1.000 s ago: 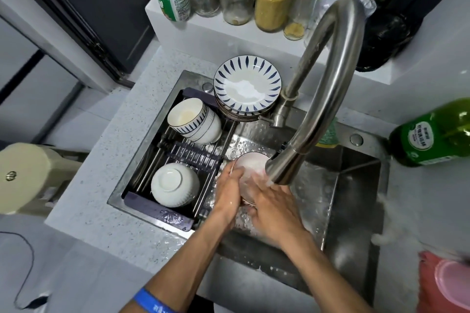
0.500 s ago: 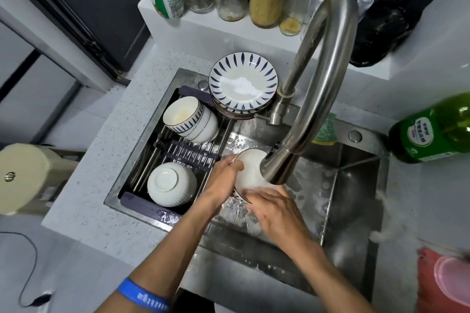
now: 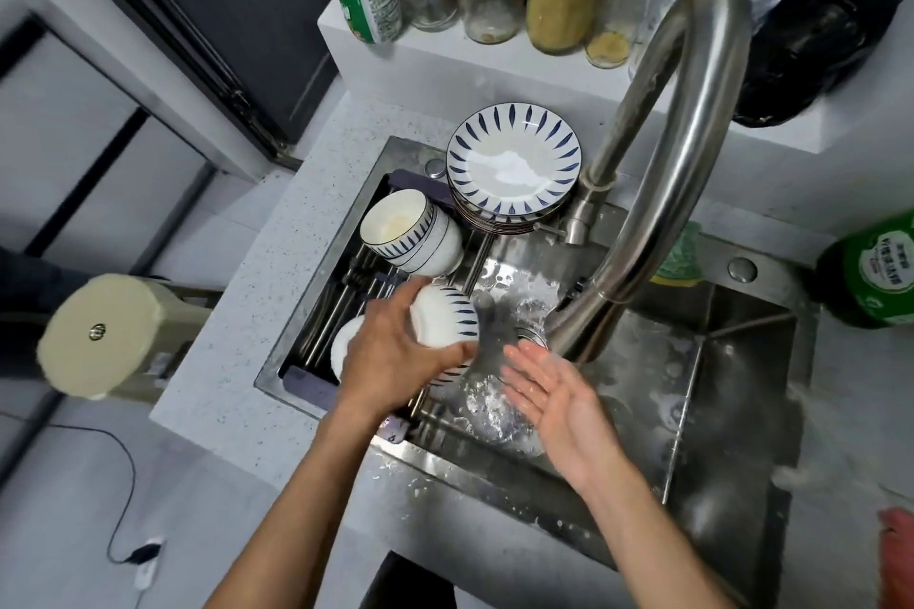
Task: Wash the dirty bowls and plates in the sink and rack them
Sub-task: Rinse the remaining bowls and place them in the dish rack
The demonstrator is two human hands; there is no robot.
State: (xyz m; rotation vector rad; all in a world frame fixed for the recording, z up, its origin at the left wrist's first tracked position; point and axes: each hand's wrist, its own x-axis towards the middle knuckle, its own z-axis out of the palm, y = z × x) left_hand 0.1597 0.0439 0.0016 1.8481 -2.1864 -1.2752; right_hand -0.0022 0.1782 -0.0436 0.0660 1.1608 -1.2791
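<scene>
While left hand [image 3: 390, 356] grips a bowl [image 3: 445, 317], right hand [image 3: 554, 401] spreads over the steel sink [image 3: 742, 361].

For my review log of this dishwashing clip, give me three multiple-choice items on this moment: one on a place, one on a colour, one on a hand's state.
1. Where is the stack of plates?
A. far end of the rack, beside the faucet base
B. on the floor
C. in the right hand

2. What colour are the stripes on the held bowl?
A. red
B. dark blue
C. green

3. How is the right hand?
A. gripping a sponge
B. turning the faucet
C. open, holding nothing

Answers: 1 A, the plates lean there; 2 B, blue streaks on white; 3 C, palm up with fingers straight, while the left hand holds the bowl.
</scene>
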